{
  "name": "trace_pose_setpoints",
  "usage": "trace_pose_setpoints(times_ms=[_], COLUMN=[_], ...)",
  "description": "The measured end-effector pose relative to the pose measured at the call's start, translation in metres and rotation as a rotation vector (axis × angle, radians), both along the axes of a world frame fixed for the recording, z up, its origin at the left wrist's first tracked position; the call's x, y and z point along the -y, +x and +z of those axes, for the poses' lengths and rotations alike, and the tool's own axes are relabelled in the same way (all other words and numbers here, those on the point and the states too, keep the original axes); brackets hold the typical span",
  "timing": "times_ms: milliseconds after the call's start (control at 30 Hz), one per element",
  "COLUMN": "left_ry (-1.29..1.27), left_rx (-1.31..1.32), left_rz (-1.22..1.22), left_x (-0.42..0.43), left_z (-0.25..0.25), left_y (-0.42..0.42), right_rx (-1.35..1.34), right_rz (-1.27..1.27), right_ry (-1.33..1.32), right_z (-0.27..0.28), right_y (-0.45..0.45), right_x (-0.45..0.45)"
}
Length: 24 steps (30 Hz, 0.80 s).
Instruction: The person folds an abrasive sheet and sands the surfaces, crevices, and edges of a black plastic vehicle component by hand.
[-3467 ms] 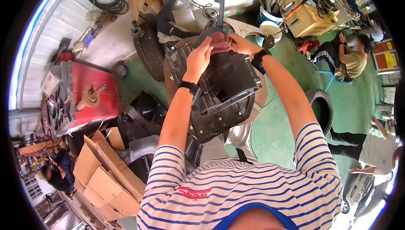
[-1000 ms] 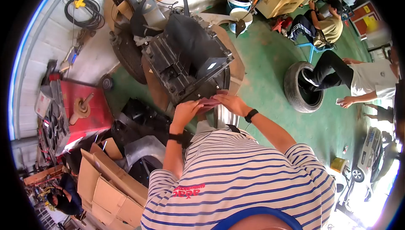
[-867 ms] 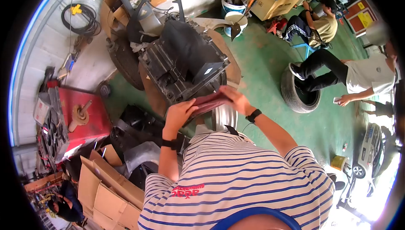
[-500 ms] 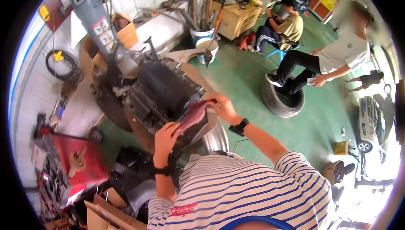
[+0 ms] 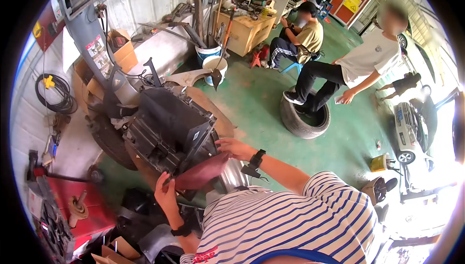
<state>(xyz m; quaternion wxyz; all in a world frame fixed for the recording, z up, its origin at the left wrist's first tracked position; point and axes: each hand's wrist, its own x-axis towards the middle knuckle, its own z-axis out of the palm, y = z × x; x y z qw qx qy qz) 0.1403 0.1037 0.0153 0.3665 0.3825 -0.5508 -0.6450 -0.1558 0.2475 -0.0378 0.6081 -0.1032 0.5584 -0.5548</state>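
Note:
A dark red cloth (image 5: 201, 173) is stretched between my two hands in front of my body. My left hand (image 5: 166, 192) is closed on its left end, and my right hand (image 5: 235, 148) grips the upper right corner. Just beyond the cloth sits a large black plastic housing (image 5: 169, 114), boxy and ribbed, resting on a round brown surface (image 5: 220, 114). The cloth overlaps the near edge of this housing; whether it touches it I cannot tell. A silvery metal cylinder (image 5: 233, 176) shows below my right wrist.
A person in a white shirt (image 5: 370, 53) stands with a foot on a tyre (image 5: 305, 118) to the right. Another person (image 5: 310, 34) sits on a blue stool. A red tool cabinet (image 5: 92, 206) stands at left; buckets (image 5: 214, 65) stand beyond the housing.
Both hands have moved lower and to the left in view, carrying the cloth, which is now spread flatter. The camera view has shifted too.

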Motion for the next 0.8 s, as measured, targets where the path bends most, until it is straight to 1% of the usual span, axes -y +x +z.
trace_pose_setpoints(times_ms=[67,133,200,233,267,333,367,433,467,533,567,600,667,700,733,767,800], left_ry=[0.021,-0.044,-0.085,-0.127,-0.119,-0.023,-0.014,0.107,0.112,0.124,0.131,0.139,0.148,0.156,0.162,0.161,0.102], left_rx=[0.010,0.058,0.056,0.057,0.058,0.022,0.035,0.023,0.025,0.019,0.014,-0.011,-0.037,-0.037,-0.034,-0.033,-0.018], left_rz=[0.037,0.075,0.098,0.119,0.119,0.150,0.152,0.145,0.141,0.122,0.116,0.095,0.073,0.042,0.012,0.012,0.031], left_x=[-0.003,-0.002,-0.002,-0.002,-0.002,-0.003,-0.002,0.000,0.001,0.003,0.004,0.005,0.005,0.004,0.004,0.004,0.004], left_z=[-0.006,-0.026,-0.036,-0.037,-0.039,-0.026,-0.022,-0.018,-0.018,-0.020,-0.025,-0.032,-0.037,-0.038,-0.037,-0.035,-0.029], left_y=[0.001,0.001,0.000,0.001,0.002,0.002,0.004,0.008,0.010,0.010,0.010,0.011,0.012,0.011,0.010,0.009,0.005], right_rx=[0.002,0.007,0.143,0.213,0.214,0.241,0.254,0.014,0.016,-0.443,-0.566,-0.569,-0.876,-0.983,-0.983,-1.097,-1.207], right_rz=[0.013,0.027,0.001,-0.013,-0.013,0.087,0.087,0.360,0.356,0.650,0.665,0.662,0.806,0.768,0.767,0.691,0.611], right_ry=[0.004,0.003,0.017,0.025,0.034,-0.113,-0.103,-0.182,-0.177,-0.149,-0.179,-0.168,-0.278,-0.213,-0.213,-0.185,-0.160], right_z=[0.006,0.008,0.005,0.004,0.003,0.000,0.000,0.012,0.017,0.025,0.019,0.011,-0.002,0.000,0.014,0.029,0.045], right_y=[0.004,0.002,0.007,0.009,0.009,0.014,0.017,0.016,0.015,0.010,0.010,0.005,-0.003,-0.001,0.001,0.000,-0.002], right_x=[-0.001,0.001,-0.001,-0.002,-0.003,-0.004,-0.006,-0.005,-0.002,0.001,0.001,0.000,0.002,0.002,0.005,0.007,0.012])
